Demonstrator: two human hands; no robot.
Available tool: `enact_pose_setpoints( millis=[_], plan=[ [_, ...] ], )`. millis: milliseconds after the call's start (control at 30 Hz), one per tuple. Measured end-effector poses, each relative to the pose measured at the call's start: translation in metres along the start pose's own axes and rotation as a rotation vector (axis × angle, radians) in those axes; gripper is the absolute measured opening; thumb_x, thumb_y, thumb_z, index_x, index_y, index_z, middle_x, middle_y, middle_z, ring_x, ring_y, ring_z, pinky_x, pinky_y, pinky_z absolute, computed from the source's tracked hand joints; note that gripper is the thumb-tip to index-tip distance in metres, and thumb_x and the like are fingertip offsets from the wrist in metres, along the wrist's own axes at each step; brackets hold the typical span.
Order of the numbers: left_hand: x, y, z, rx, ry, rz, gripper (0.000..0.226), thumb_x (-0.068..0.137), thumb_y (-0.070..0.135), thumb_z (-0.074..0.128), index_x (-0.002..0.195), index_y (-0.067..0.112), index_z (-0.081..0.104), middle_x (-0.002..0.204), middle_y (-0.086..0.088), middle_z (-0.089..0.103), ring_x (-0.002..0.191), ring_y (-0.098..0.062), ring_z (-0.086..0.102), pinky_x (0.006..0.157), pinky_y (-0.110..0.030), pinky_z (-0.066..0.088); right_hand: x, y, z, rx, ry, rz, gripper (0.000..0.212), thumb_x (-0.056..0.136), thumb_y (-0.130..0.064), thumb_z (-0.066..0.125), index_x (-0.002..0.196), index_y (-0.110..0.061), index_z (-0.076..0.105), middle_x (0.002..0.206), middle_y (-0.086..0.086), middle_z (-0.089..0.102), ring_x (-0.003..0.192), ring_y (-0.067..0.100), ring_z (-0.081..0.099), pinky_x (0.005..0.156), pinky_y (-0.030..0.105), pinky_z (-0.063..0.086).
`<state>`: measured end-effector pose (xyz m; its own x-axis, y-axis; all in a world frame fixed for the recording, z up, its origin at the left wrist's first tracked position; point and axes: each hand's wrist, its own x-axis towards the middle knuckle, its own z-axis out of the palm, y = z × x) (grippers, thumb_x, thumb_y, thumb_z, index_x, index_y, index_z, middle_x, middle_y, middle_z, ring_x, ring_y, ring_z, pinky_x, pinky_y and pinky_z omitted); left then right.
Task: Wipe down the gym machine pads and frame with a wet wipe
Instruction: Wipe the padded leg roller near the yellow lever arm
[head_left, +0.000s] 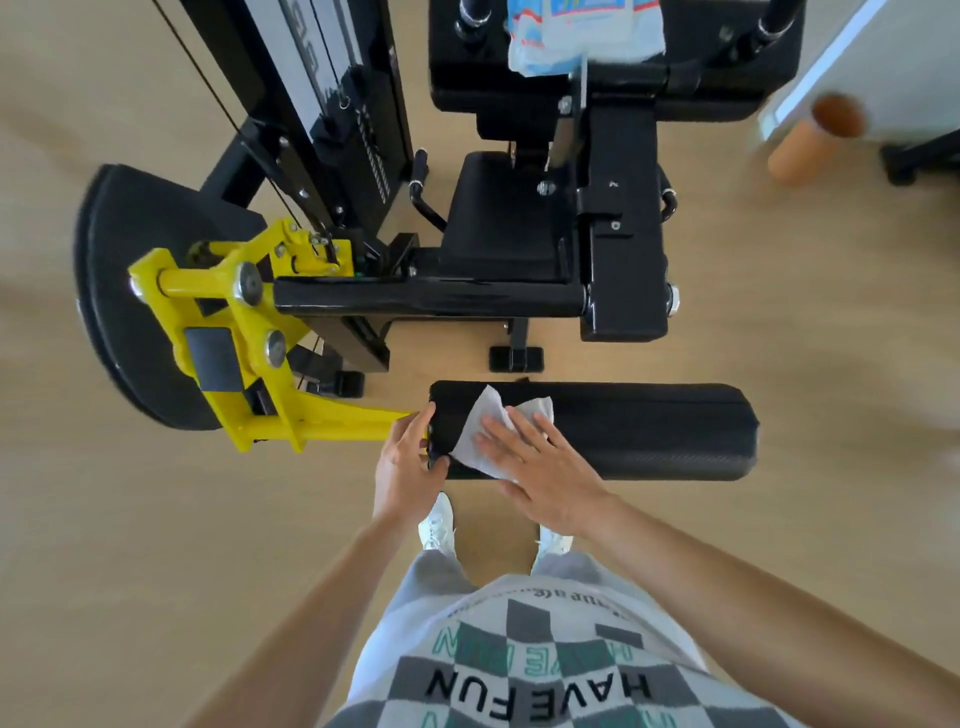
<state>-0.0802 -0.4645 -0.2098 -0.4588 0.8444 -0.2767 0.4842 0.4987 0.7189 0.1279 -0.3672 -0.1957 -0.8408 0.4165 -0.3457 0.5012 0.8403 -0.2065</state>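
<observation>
So the roller pad lay crosswise right in front of the person, long axis running left to right, and that's what the next stroke hung on. The wet wipe was draped over the pad's top close to its left end. The right hand sat flat on it, fingers straight and spread, pressing rather than gripping. The left hand was curled round the pad's left end cap, where the yellow arm joins it, I'd guess to stop the pad rolling.

Nearly all the bare pad stretched off to the right of the wipe, so I'd say the right hand was the one placed to drag it along that axis towards the far right end. Beyond the pad, further from the person, were the seat and the pack of wipes, looking untouched.
</observation>
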Motion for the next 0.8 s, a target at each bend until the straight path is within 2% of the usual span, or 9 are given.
enact_pose_setpoints(
  millis=[100,200,300,433,533,633,700,800],
  plan=[
    [-0.001,-0.002,0.0,-0.084,-0.013,-0.027,0.073,0.085,-0.001,0.07,0.149,0.028,0.05,0.127,0.014,0.049,0.091,-0.007,0.061,0.081,-0.03,0.058,0.004,0.015,-0.01,0.021,-0.005,0.183,0.064,0.106,-0.051,0.009,0.162,-0.029,-0.011,0.17,0.002,-0.016,0.156,0.025,-0.015,0.128,0.049,-0.002],
    [-0.001,-0.004,0.001,-0.153,-0.008,-0.041,0.072,0.085,-0.003,0.067,0.149,0.027,0.052,0.127,0.016,0.049,0.097,-0.006,0.061,0.081,-0.027,0.057,0.022,0.007,-0.02,0.069,-0.032,0.329,0.07,0.102,-0.056,0.003,0.163,-0.023,0.0,0.171,0.006,-0.004,0.157,0.031,-0.003,0.127,0.051,0.002],
    [-0.002,-0.005,0.001,-0.196,0.005,-0.026,0.07,0.085,-0.006,0.067,0.146,0.025,0.054,0.128,0.012,0.053,0.098,-0.007,0.062,0.079,-0.027,0.058,0.046,-0.016,-0.028,0.124,-0.059,0.315,0.066,0.105,-0.054,0.013,0.163,-0.026,0.001,0.171,0.001,-0.006,0.157,0.032,-0.008,0.124,0.053,-0.002],
    [-0.009,-0.01,0.002,-0.205,0.046,0.032,0.062,0.086,-0.004,0.068,0.141,0.022,0.06,0.128,0.012,0.056,0.098,-0.01,0.066,0.078,-0.026,0.06,0.063,-0.043,-0.033,0.153,-0.056,0.166,0.063,0.108,-0.052,0.02,0.163,-0.03,-0.001,0.171,-0.002,-0.013,0.156,0.029,-0.018,0.123,0.053,-0.008],
    [-0.013,-0.015,0.002,-0.217,0.047,0.041,0.061,0.086,-0.006,0.067,0.14,0.021,0.061,0.128,0.013,0.057,0.101,-0.008,0.066,0.083,-0.02,0.058,0.056,-0.033,-0.029,0.073,-0.048,0.117,0.061,0.108,-0.05,0.018,0.163,-0.03,-0.001,0.171,0.0,-0.01,0.157,0.03,-0.01,0.124,0.051,-0.004],
    [-0.014,-0.017,0.001,-0.229,0.039,0.02,0.061,0.086,-0.006,0.067,0.141,0.021,0.062,0.128,0.012,0.058,0.102,-0.003,0.064,0.086,-0.016,0.055,0.039,-0.008,-0.025,0.031,-0.02,0.241,0.061,0.107,-0.05,0.009,0.162,-0.026,0.005,0.171,0.009,0.002,0.155,0.036,0.007,0.126,0.051,0.004],
    [-0.015,-0.017,0.0,-0.223,0.027,0.006,0.06,0.087,-0.004,0.066,0.141,0.023,0.062,0.128,0.013,0.059,0.102,0.001,0.063,0.086,-0.017,0.054,0.028,0.005,-0.024,0.044,-0.015,0.369,0.065,0.103,-0.052,0.0,0.162,-0.025,0.007,0.17,0.011,0.008,0.153,0.038,0.011,0.127,0.05,0.005],
    [-0.018,-0.018,0.0,-0.207,0.025,-0.005,0.059,0.088,-0.002,0.066,0.14,0.025,0.062,0.127,0.014,0.059,0.101,0.001,0.062,0.085,-0.018,0.054,0.023,0.006,-0.025,0.074,-0.005,0.454,0.072,0.099,-0.054,-0.005,0.162,-0.022,0.011,0.168,0.011,0.012,0.152,0.039,0.014,0.127,0.051,0.005]
  ],
)
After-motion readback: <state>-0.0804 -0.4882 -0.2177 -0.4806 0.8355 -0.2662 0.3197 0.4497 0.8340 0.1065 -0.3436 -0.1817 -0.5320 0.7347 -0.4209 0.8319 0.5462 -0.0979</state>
